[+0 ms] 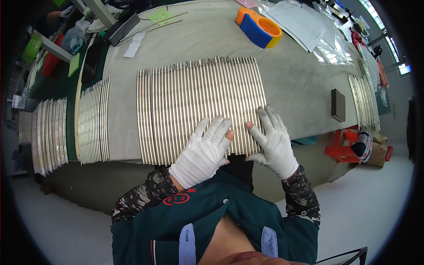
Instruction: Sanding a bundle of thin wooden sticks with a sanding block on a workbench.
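Observation:
A wide row of thin shiny metal rods lies side by side in front of me on the grey-covered table. My left hand, in a white glove with some bare fingertips, rests flat on the near part of the row, right of its middle. My right hand, gloved the same way, lies along the row's right edge, its fingers stretched out and touching the outermost rods. Neither hand grips a rod.
More rods and a bagged bundle lie at the left, others at the far right. A dark block stands on the right. An orange and blue tape dispenser and paper sheets lie at the back. A red stool is beyond the table's right edge.

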`<state>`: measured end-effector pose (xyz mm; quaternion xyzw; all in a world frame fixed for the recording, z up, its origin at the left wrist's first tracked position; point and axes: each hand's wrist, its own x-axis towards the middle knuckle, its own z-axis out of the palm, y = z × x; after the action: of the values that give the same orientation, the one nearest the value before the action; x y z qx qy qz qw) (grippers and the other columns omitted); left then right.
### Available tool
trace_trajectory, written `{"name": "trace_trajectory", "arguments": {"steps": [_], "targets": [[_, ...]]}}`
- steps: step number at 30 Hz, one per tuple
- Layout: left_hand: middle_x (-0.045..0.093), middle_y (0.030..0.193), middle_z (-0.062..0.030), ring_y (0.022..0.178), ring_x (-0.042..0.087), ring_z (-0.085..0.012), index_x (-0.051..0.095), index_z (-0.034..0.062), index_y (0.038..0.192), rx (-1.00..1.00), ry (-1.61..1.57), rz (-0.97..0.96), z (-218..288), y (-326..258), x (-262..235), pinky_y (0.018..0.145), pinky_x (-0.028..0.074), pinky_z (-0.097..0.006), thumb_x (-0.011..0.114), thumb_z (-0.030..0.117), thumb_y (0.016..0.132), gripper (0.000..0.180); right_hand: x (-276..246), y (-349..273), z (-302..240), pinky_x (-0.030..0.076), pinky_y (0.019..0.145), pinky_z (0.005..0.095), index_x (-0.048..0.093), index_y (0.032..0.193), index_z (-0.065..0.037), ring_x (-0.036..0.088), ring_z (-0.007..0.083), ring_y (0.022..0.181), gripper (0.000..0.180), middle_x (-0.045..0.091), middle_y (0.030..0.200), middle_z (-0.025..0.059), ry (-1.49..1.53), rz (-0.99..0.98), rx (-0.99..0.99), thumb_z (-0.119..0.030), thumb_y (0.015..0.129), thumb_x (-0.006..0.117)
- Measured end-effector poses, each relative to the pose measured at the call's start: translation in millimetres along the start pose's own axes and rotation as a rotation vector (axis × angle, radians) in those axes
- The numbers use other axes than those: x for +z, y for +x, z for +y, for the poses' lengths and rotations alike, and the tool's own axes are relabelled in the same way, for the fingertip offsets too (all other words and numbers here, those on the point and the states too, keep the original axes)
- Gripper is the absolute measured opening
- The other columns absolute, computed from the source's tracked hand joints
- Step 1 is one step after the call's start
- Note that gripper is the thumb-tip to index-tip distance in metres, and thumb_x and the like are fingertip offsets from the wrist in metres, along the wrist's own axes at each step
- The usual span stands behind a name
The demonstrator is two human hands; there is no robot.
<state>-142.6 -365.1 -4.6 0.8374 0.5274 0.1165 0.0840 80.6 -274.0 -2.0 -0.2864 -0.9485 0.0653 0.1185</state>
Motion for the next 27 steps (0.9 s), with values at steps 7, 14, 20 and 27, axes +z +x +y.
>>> {"name": "trace_trajectory", "arguments": {"steps": [7, 14, 20, 27], "targets": [[0.042, 0.141, -0.0165, 0.132, 0.038, -0.0328, 0.047, 0.0017, 0.129, 0.125, -0.097, -0.074, 5.6, 1.5, -8.1, 0.110, 0.026, -0.052, 0.076, 0.035, 0.068, 0.075, -15.9, -6.3, 28.6, 0.044, 0.090, 0.0439, 0.056, 0.114, -0.007, 0.054, 0.0334, 0.104, 0.042, 0.054, 0.115, 0.0127, 0.199, 0.206, 0.003, -0.019, 0.076, 0.068], [0.045, 0.137, -0.0092, 0.130, 0.041, -0.0286, 0.052, 0.0076, 0.125, 0.260, -0.111, -0.108, 14.0, 10.9, -8.4, 0.108, 0.030, -0.053, 0.075, 0.033, 0.069, 0.066, -9.1, -3.7, 32.8, 0.045, 0.082, 0.0398, 0.062, 0.092, -0.012, 0.055, 0.0275, 0.095, 0.026, 0.057, 0.107, 0.0056, 0.171, 0.250, -0.028, -0.012, 0.068, 0.073], [0.045, 0.137, -0.0084, 0.129, 0.041, -0.0282, 0.052, 0.0093, 0.126, 0.294, -0.100, -0.100, 21.3, 17.4, -4.5, 0.107, 0.031, -0.053, 0.075, 0.033, 0.069, 0.066, -3.9, -0.1, 41.7, 0.044, 0.081, 0.0404, 0.063, 0.090, -0.013, 0.054, 0.0278, 0.094, 0.026, 0.059, 0.104, 0.0020, 0.232, 0.226, -0.108, -0.019, 0.067, 0.075], [0.044, 0.138, -0.0090, 0.131, 0.039, -0.0276, 0.052, 0.0096, 0.128, 0.287, -0.065, -0.123, 24.8, 21.1, -6.1, 0.109, 0.029, -0.053, 0.072, 0.034, 0.073, 0.063, -13.7, 10.2, 34.5, 0.043, 0.084, 0.0422, 0.064, 0.091, -0.015, 0.053, 0.0273, 0.093, 0.026, 0.061, 0.103, 0.0014, 0.128, 0.178, -0.110, -0.020, 0.067, 0.074]]}}
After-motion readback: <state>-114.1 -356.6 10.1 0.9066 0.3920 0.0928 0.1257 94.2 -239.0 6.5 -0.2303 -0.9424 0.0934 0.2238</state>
